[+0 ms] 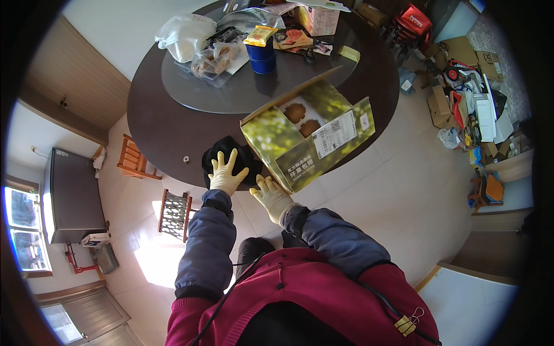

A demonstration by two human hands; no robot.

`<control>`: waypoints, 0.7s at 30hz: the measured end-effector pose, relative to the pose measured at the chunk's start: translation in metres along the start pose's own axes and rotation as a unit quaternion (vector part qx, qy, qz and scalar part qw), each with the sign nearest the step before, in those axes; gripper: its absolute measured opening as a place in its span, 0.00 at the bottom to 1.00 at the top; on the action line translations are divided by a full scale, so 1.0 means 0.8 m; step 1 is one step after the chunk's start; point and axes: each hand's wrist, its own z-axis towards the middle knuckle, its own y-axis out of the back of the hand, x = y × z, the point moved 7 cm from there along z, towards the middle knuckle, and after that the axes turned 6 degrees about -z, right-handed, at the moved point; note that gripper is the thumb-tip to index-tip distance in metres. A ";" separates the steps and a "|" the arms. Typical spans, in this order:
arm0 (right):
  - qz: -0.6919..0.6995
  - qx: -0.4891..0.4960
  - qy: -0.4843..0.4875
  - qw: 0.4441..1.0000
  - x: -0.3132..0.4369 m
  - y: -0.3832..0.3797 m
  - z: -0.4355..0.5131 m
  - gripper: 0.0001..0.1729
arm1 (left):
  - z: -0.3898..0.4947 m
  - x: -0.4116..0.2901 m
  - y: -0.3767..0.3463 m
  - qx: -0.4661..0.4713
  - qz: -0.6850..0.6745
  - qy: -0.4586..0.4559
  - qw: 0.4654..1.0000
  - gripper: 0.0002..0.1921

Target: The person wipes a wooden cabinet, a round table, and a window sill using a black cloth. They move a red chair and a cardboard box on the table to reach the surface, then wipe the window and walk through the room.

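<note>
My left hand [227,174], in a pale yellow glove, lies with spread fingers on a black cloth item [215,152] at the near edge of the dark round table [173,142]. My right hand [272,198], gloved too, is at the table's edge, beside the near corner of an opened green printed cardboard box [264,129]. Its fingertips are near both the box and the black cloth; whether they touch either is unclear. Inside the box, two brown round fruits [295,112] show in white packing. A label with writing is on the box's flap.
On the glass turntable [194,97] stand a blue canister [262,58] with a yellow packet [260,36] on top, plastic bags [186,36], scissors [309,56] and a pink carton [322,21]. A small round white object [186,159] lies left of the cloth. Wooden chairs [134,158] stand at the left.
</note>
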 end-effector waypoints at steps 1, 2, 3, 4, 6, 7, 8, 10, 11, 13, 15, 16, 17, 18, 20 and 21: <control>-0.002 -0.019 -0.001 1.000 0.000 -0.002 0.001 0.38 | -0.002 -0.009 -0.008 0.010 0.045 -0.004 0.999 0.44; -0.010 -0.018 -0.003 1.000 0.001 -0.008 0.003 0.35 | -0.004 -0.016 -0.012 0.012 0.065 -0.010 0.998 0.44; 0.025 -0.021 -0.027 0.999 0.000 -0.012 0.007 0.34 | -0.006 -0.022 -0.016 0.021 0.089 -0.014 0.996 0.43; 0.075 -0.032 -0.058 0.995 -0.004 -0.015 0.011 0.32 | -0.009 -0.025 -0.018 0.020 0.104 -0.014 0.994 0.43; 0.090 -0.021 -0.083 0.992 -0.004 -0.021 0.011 0.30 | -0.010 -0.026 -0.016 0.015 0.111 -0.018 0.994 0.42; 0.050 -0.047 -0.076 0.995 -0.001 -0.015 0.012 0.29 | -0.010 -0.025 -0.015 0.013 0.114 -0.021 0.993 0.42; 0.018 -0.034 -0.055 0.998 0.002 -0.016 0.009 0.29 | -0.009 -0.022 -0.014 0.018 0.119 -0.025 0.992 0.42; -0.009 -0.007 -0.037 0.999 0.003 -0.012 0.005 0.30 | -0.005 -0.014 -0.010 0.024 0.128 -0.035 0.991 0.41; -0.010 0.004 -0.036 0.999 0.003 -0.008 0.004 0.31 | -0.003 -0.008 -0.009 0.027 0.128 -0.036 0.991 0.40; -0.007 0.017 -0.031 0.999 0.002 0.002 0.003 0.32 | 0.004 0.005 -0.004 0.031 0.133 -0.039 0.990 0.40; 0.005 0.035 -0.021 0.999 0.002 0.009 0.001 0.34 | 0.010 0.021 0.002 0.022 0.122 -0.038 0.992 0.39; 0.000 0.029 -0.022 0.999 0.002 0.014 0.001 0.34 | 0.013 0.031 0.004 0.022 0.121 -0.035 0.992 0.38; -0.002 0.035 -0.024 0.999 0.001 0.016 0.001 0.35 | 0.017 0.041 0.006 0.023 0.122 -0.029 0.992 0.38; 0.003 0.048 -0.021 0.999 0.002 0.014 0.000 0.35 | 0.020 0.049 0.006 0.025 0.125 -0.030 0.991 0.38; -0.012 0.047 -0.019 0.999 0.003 0.013 -0.002 0.35 | 0.021 0.061 0.000 0.029 0.120 -0.050 0.991 0.37; -0.019 0.034 -0.018 0.999 0.003 0.013 -0.002 0.35 | 0.020 0.065 -0.003 0.031 0.122 -0.057 0.990 0.37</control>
